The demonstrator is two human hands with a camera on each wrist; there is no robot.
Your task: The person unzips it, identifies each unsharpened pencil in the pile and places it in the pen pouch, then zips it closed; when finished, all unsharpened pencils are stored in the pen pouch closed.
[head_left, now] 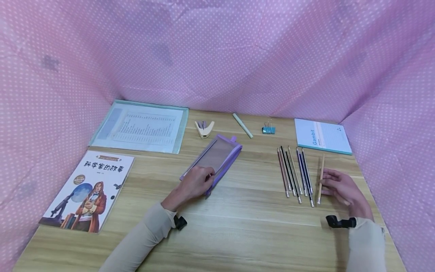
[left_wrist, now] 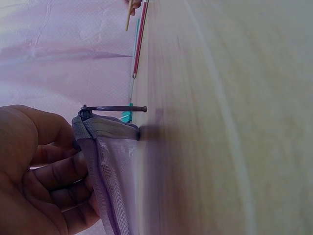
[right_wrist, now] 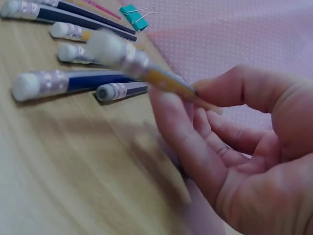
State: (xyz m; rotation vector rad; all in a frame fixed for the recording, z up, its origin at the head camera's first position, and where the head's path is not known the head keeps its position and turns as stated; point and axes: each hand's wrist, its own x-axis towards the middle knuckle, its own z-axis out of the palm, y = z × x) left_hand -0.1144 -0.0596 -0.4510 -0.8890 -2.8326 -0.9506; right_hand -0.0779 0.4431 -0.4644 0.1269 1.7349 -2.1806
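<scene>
A purple mesh pencil case (head_left: 214, 158) lies mid-table; my left hand (head_left: 195, 183) grips its near end, fingers curled round the edge (left_wrist: 90, 147). A row of several pencils (head_left: 295, 172) lies to the right. My right hand (head_left: 340, 187) pinches a yellow pencil (head_left: 321, 177) at the row's right end; in the right wrist view the yellow pencil (right_wrist: 146, 68) is lifted off the wood between thumb and fingers, eraser end forward.
A picture book (head_left: 88, 189) lies at the left, a clear folder with a printed sheet (head_left: 142, 126) behind it. A staple remover (head_left: 204, 129), a pale green pen (head_left: 242, 125), a teal binder clip (head_left: 268, 129) and a Gambit notebook (head_left: 322, 136) line the back. Pink dotted cloth walls surround.
</scene>
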